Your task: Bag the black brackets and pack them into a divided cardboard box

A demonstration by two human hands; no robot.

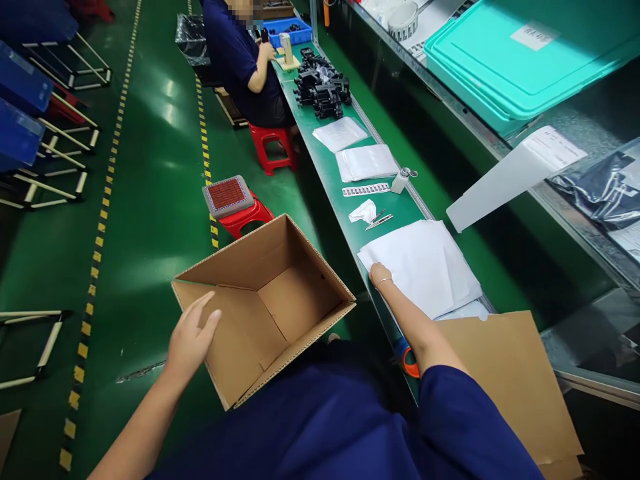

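An open-topped cardboard box point(295, 300), with nothing in it, is tilted in front of my body, left of the bench. My left hand point(193, 333) rests against the box's left wall, its thumb and fingers apart. On the green bench, my right hand point(381, 275) has its fingers curled at the near left edge of a stack of white sheets point(425, 267). Whether the fingers pinch a sheet is too small to tell. Beyond the stack lie tweezers point(380, 221), a crumpled white wipe point(363, 211), a label strip point(366, 190) and a small bottle point(401, 181).
Flat cardboard point(515, 380) and orange-handled scissors point(411, 363) are near my right arm. A shelf point(545, 193) with a teal bin point(525, 60) overhangs the right. Red stools point(245, 217) stand left of the bench; a person point(240, 67) sits farther up beside black parts point(323, 87).
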